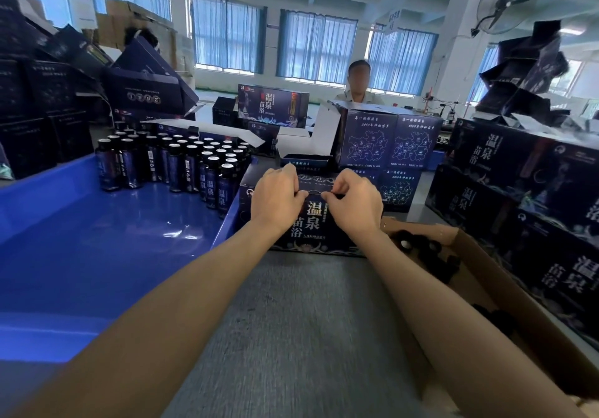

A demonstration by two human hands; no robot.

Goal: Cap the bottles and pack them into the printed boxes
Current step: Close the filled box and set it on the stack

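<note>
A dark blue printed box [311, 229] stands on the grey table in front of me. My left hand [277, 199] and my right hand [355, 200] both rest on its top front edge, fingers curled, pinching the top flap or handle between thumb and fingers. Several dark bottles [181, 164] with open white-rimmed mouths stand in the blue tray [81, 255] at the left. Black caps [431, 252] lie loose in a cardboard carton [505, 314] at the right.
Stacks of printed boxes [531, 190] rise at the right, with more stacks [45, 106] at the far left. Open boxes with white flaps [324, 132] stand behind the one I hold. A person [358, 83] sits across the table. Bare grey tabletop [291, 336] lies between my forearms.
</note>
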